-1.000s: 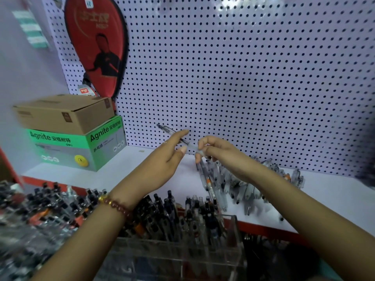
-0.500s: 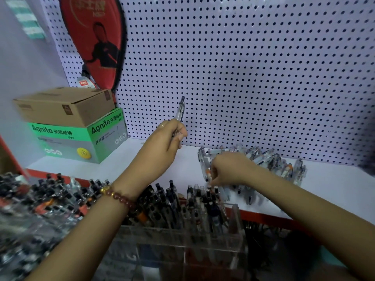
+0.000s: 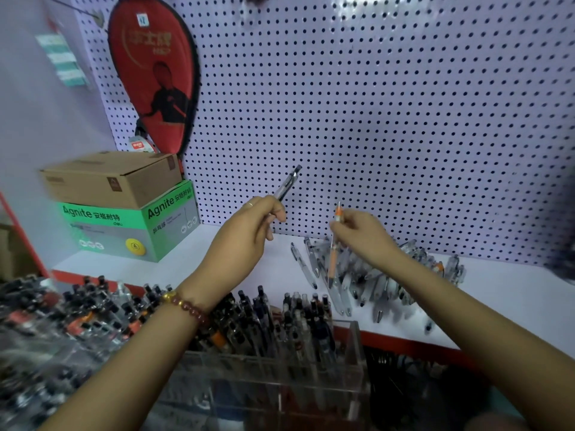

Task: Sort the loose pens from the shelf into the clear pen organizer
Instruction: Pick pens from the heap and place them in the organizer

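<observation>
My left hand (image 3: pixel 249 234) grips a clear pen with a black cap (image 3: pixel 287 183), which points up and to the right over the white shelf (image 3: pixel 513 300). To its right, my right hand (image 3: pixel 362 234) pinches an orange pen (image 3: pixel 333 259) near its top so that it hangs almost upright above a pile of loose clear pens (image 3: pixel 373 278) on the shelf. The clear pen organizer (image 3: pixel 354 353) stands below the shelf's red front edge and holds several upright pens.
A brown carton (image 3: pixel 109 178) sits on a green and grey box (image 3: pixel 130 225) at the shelf's left end. A red paddle case (image 3: pixel 155 76) hangs on the pegboard (image 3: pixel 373 104). More pens in trays (image 3: pixel 46 321) fill the lower left.
My right hand has risen from the pile with the orange pen pinched in it. The left hand's pen has tilted to the right.
</observation>
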`<state>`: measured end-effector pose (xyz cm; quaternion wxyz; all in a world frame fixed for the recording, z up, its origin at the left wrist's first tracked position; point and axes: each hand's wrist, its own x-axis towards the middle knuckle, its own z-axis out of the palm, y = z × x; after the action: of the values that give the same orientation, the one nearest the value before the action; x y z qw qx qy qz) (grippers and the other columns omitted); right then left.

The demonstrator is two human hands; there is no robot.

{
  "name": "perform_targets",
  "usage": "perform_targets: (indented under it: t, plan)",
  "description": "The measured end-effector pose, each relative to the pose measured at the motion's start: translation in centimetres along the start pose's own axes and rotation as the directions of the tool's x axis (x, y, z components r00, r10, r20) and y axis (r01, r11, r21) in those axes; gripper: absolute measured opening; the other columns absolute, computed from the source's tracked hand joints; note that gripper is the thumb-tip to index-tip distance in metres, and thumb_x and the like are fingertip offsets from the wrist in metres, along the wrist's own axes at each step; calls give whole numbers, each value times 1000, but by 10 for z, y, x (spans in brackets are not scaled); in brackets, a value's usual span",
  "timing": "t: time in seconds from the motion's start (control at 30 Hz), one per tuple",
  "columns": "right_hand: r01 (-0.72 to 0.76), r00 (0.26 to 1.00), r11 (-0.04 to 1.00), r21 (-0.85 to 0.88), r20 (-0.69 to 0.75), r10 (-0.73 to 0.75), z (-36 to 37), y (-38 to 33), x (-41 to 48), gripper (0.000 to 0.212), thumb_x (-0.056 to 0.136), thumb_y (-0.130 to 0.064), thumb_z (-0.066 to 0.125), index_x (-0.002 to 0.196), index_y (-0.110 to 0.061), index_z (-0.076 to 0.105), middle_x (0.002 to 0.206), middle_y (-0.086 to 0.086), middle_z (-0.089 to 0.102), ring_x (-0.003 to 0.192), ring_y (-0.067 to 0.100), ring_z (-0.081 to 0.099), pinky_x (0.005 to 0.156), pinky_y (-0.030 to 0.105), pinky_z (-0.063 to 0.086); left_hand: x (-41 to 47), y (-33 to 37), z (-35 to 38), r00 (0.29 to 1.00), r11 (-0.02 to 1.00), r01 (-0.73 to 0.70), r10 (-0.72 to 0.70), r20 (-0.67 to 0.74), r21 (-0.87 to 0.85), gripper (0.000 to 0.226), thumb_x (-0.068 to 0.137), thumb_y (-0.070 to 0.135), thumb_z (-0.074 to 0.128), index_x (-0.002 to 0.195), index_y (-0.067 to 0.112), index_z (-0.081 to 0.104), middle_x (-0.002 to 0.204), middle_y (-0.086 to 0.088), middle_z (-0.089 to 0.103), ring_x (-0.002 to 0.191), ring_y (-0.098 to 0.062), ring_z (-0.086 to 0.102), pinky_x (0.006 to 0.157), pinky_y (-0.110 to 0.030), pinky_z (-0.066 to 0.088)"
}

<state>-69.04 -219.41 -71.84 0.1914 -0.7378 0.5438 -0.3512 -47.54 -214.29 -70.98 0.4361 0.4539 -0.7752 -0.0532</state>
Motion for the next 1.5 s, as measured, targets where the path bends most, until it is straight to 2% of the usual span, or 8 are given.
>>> perform_targets:
  t: [0.13,0.23,0.37,0.53,0.73,1.03,1.33,1.5]
  plan:
    - [209,965,964,165,-194,-176,-27,-52,-17,28,97,-27,49,91,0,55,77,27,56,63,19,45,62,31,39,1,11,-12,1000,983,4,-4,1,-183,44,96,-7,33,85,35,38,93,5,60,73,-12,50,70,-27,43]
    - [308,944,902,301,-217,-250,-32,-95,-34,20,97,-25,52,85,-9,55,67,16,60,57,13,50,57,23,42,-5,31,-25,999,902,19,-33,-25,-432,30,100,-2,33,98,27,36,94,1,63,80,-14,61,68,-25,48]
    - [272,962,867,417,-101,-254,-17,-126,-55,19,96,-26,53,83,-13,56,56,-3,62,49,10,49,50,17,37,-40,50,-45,1000,853,-11,6,-11,-522,28,103,3,30,122,24,35,107,1,66,97,-17,66,77,-33,56]
    - [269,935,842,468,82,-345,12,-149,-82,10,96,-21,53,89,-16,57,63,-2,63,53,9,53,49,13,39,-88,44,-64,999,880,-6,-18,-45,-476,26,98,13,36,124,18,40,86,0,62,59,-22,53,52,-30,44]
    - [208,899,778,592,198,-391,53,-163,-119,23,98,-26,50,101,-3,56,56,-3,47,44,1,43,45,13,35,-153,36,-82,997,883,77,-80,14,-462,17,100,12,31,111,9,44,73,-11,42,59,-16,40,54,-21,37]
    - [550,761,811,198,280,-585,100,-165,-144,14,96,-31,52,90,-20,58,58,-8,65,47,2,57,46,19,42,-199,1,-105,961,946,278,-273,52,-164,17,94,2,54,108,12,55,99,6,63,94,-3,60,81,-15,46]
    - [562,748,819,-113,493,-445,165,-154,-143,21,93,-35,57,96,-14,56,66,-4,46,66,18,54,55,31,40,-218,-23,-109,878,878,473,-463,124,-71,26,90,-2,58,94,23,61,80,3,68,76,-16,67,72,-37,54]
    - [510,734,845,-162,594,-330,179,-154,-145,33,87,-39,66,96,-10,54,82,6,52,81,27,58,64,32,42,-226,-24,-106,844,855,519,-514,155,11,22,88,1,60,102,17,63,87,4,70,75,-3,65,64,-22,53]
